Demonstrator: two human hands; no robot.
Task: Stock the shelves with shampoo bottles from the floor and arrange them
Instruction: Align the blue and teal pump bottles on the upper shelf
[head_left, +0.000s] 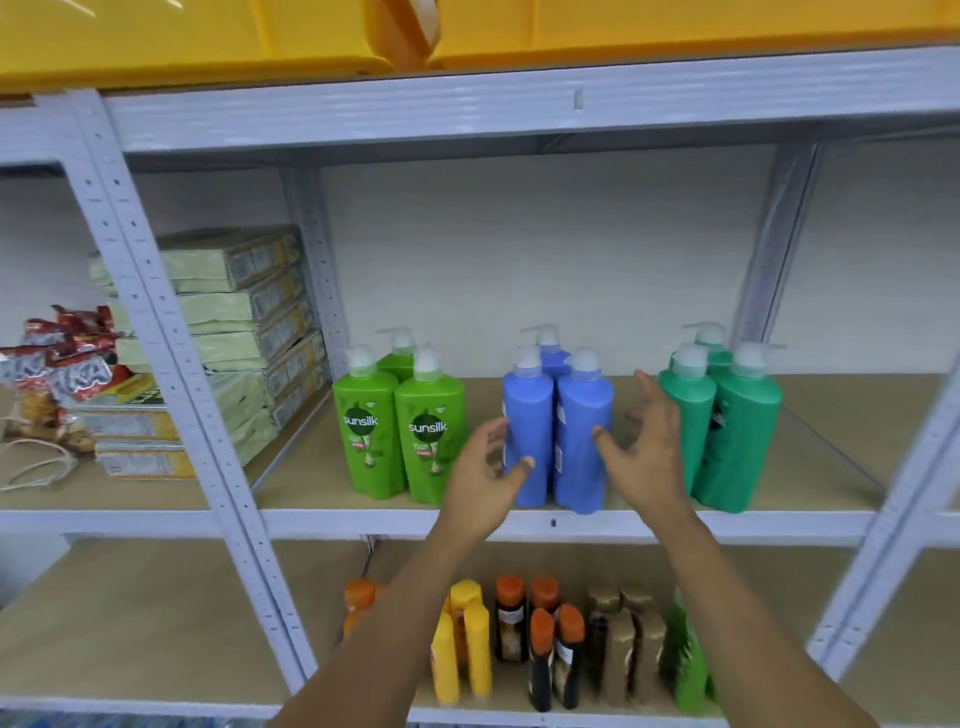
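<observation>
- Two hands reach to the middle shelf: the left hand has loosely spread fingers, its thumb touching the front left blue bottle; it grips nothing.
- The right hand is spread wide beside the front right blue bottle, fingers straight, thumb close to the bottle's side (actual contact is unclear).
- A third blue bottle stands behind those two.
- Light green bottles stand to the left, dark green bottles to the right, all upright with pump tops.
- On the lower shelf stand smaller yellow, orange-capped and gold-capped bottles.
- Stacked pale packages fill the bay further left.
</observation>
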